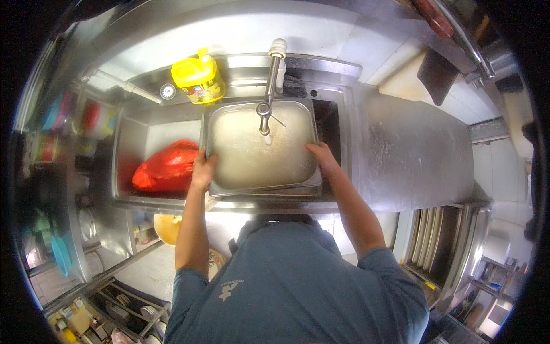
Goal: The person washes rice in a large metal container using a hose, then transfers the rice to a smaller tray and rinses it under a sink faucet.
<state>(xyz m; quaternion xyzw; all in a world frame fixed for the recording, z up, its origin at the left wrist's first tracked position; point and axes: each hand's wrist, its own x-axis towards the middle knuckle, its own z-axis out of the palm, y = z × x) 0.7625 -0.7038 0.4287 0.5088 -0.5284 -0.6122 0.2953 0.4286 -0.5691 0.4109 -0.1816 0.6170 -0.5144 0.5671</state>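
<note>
A rectangular stainless steel pan [262, 189] lies over the sink, filled with cloudy, pale water [258, 161]. My left hand [203, 169] grips its left rim, the thumb over the edge. On the opposite side my right hand [323, 158] holds the right rim. Water falls into the pan from a metal faucet [264, 112] reaching over its far half. Left of the pan, close to my left hand, a red plastic bag [167, 168] with hidden contents rests in the left sink basin [172, 129].
A yellow plastic jug [197, 77] stands behind the basin, beside a round drain strainer [167, 91]. A stainless steel counter [412, 150] extends right. A dark flat board [437, 77] leans at the right wall. Below left is a rack [129, 309] with dishes.
</note>
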